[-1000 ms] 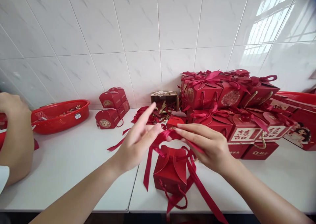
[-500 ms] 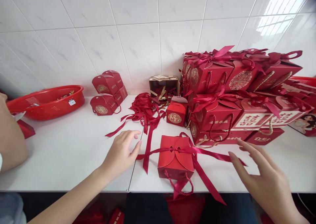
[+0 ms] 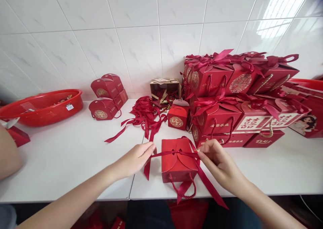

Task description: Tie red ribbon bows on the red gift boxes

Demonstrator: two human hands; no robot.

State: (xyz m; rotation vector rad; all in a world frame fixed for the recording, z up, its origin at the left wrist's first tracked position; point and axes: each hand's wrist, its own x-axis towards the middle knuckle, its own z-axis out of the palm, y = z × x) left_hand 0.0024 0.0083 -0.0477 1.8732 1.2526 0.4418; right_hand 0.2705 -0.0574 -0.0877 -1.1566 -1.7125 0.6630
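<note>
A red gift box (image 3: 169,163) with rope handles stands near the table's front edge, its top flaps folded together. Across its top runs a dark red ribbon (image 3: 165,152), crossed at the middle, with loose tails hanging at the left and front right. My left hand (image 3: 137,158) pinches the ribbon's left end just beside the box. On the other side, my right hand (image 3: 219,163) has thumb and fingertips closed on the right end, close to the box's edge. The ribbon is stretched between both hands.
Stacked ribbon-tied gift boxes (image 3: 217,118) fill the back right. Behind the box lie a heap of ribbons (image 3: 143,109), a small red box (image 3: 178,116) and an open carton (image 3: 174,87). Several small boxes (image 3: 104,109) and a red basket (image 3: 50,112) stand left; another person's arm (image 3: 8,151) is at the edge.
Both hands were apart from the ribbon with fingers spread. My right hand has come left to the box and my left hand slightly right; each has taken hold of a ribbon end.
</note>
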